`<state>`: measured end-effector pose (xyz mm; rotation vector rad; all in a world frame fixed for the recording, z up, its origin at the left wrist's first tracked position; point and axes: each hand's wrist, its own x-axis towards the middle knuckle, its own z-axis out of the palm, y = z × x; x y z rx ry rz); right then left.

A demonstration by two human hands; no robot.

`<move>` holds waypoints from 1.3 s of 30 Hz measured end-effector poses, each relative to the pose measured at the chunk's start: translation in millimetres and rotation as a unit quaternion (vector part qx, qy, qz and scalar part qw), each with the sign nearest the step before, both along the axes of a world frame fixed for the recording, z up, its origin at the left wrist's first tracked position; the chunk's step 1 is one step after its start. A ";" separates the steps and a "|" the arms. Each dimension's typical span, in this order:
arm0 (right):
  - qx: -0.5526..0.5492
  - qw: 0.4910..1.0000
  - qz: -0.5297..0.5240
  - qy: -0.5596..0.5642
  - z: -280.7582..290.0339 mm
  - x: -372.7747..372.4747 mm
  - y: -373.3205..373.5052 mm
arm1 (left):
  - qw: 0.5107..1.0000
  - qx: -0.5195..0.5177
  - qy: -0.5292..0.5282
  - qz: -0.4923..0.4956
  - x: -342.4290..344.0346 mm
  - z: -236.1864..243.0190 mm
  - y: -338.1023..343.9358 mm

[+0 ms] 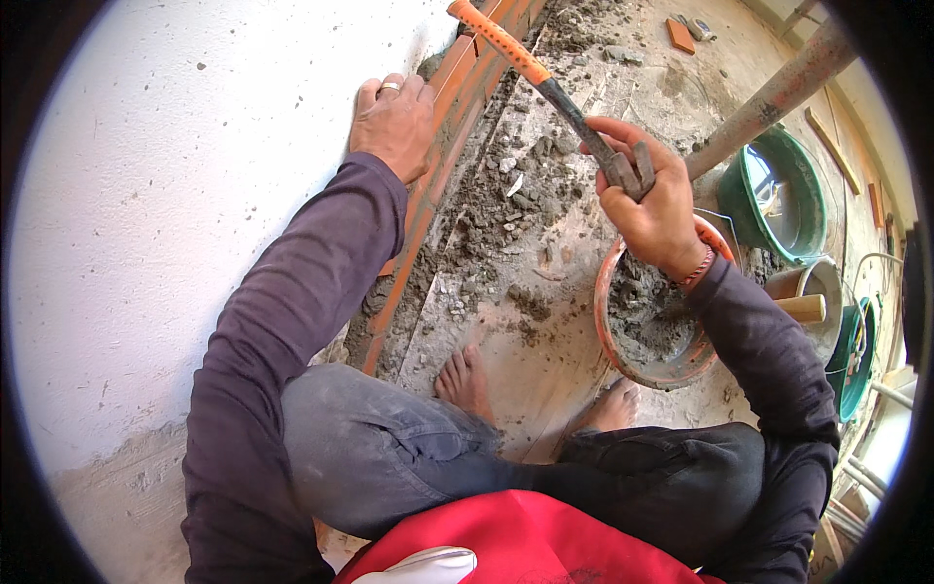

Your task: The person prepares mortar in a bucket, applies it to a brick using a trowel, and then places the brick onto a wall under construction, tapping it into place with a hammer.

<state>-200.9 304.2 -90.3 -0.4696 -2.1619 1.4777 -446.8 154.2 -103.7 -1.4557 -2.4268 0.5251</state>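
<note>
My left hand [392, 122], with a ring on one finger, rests flat on top of a low course of red bricks [448, 107] that runs along a white plastered wall [175, 195]. My right hand [647, 200] grips a hammer [545, 83] by its metal head, with the orange handle pointing up and to the left over the bricks. Grey mortar and rubble [506, 195] lie on the floor beside the brick course, between the two hands. I squat with both bare feet [467, 380] on the dusty floor.
An orange pan [608, 336] of wet mortar sits under my right forearm. To the right stand a green bucket [778, 195], a second green tub [856, 355] and a tool with a wooden handle [803, 309]. A rusty pole [769, 102] slants across the upper right.
</note>
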 end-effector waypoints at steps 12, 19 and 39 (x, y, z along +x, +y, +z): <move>0.023 0.999 0.015 -0.021 -7.1 1.4 4.0 | 1.000 -0.010 0.021 -0.002 0.2 -2.7 0.2; 0.043 0.999 0.020 -0.022 -20.2 1.4 4.7 | 1.000 -0.001 0.028 -0.006 -0.4 -4.2 -2.8; -0.465 0.781 -0.230 0.347 -39.7 -63.2 -106.5 | 0.999 0.025 0.021 -0.033 -0.8 -8.5 -1.4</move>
